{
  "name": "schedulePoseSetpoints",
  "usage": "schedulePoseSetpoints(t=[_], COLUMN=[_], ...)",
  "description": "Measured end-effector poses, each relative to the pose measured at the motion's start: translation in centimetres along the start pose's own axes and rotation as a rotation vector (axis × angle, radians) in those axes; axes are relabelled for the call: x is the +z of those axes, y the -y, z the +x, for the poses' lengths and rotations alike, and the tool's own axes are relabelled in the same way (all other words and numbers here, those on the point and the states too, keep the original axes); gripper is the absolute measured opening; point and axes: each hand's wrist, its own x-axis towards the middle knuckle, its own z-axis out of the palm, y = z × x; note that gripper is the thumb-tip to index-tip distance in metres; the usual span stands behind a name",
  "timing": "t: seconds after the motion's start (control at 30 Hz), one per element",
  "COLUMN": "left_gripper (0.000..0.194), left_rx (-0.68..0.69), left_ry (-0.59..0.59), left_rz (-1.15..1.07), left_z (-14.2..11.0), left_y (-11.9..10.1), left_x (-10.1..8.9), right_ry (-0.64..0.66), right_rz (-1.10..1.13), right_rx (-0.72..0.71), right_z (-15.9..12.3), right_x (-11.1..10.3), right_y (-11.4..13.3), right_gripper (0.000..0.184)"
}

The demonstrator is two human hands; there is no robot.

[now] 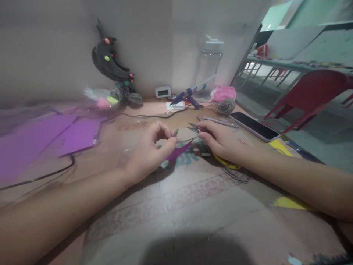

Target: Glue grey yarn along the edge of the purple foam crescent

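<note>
clearly apart, the left hand (pixel 154 151) pinches a small grey piece (pixel 175 133) near a curved purple scrap (pixel 180 151), and the right hand (pixel 217 138) grips scissors (pixel 193 127), parted and pointing toward that piece.

Note white digital clock (pixel 163 92) standing near wall (pixel 149 48), clear lidded bottle (pixel 209 66) to its right, red chair (pixel 317 92) beyond phone (pixel 255 126).

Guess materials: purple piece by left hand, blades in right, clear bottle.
Purple piece: matte, perhaps paper or felt; thin, evenly coloured.
Blades: probably metal, dull sheen; grey, slim, sharp-pointed.
Clear bottle: smooth, likely plastic; see-through body, though glass isn't excluded.
</note>
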Motion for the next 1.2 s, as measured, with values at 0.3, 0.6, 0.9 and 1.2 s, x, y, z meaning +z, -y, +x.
schedulePoseSetpoints(t=[0.3, 0.6, 0.9, 1.2], left_gripper=[0.014, 0.013, 0.012, 0.013], left_rx=[0.361, 0.418, 0.447, 0.471], left_ry=[0.078, 0.030, 0.018, 0.012], left_rz=[0.339, 0.437, 0.541, 0.549], left_z=[-0.56, -0.09, 0.03, 0.06], left_y=[-0.34, -0.06, 0.07, 0.25], left_x=[-0.19, -0.26, -0.30, -0.36], right_ry=[-0.009, -0.004, 0.021, 0.021], right_rz=[0.010, -0.064, -0.099, -0.123], right_rx=[-0.008, -0.182, -0.242, -0.277], right_z=[-0.15, -0.22, -0.23, -0.14], right_x=[-0.15, -0.58, -0.56, -0.49], right_y=[0.09, 0.36, 0.41, 0.39], right_gripper=[0.034, 0.032, 0.038, 0.037])
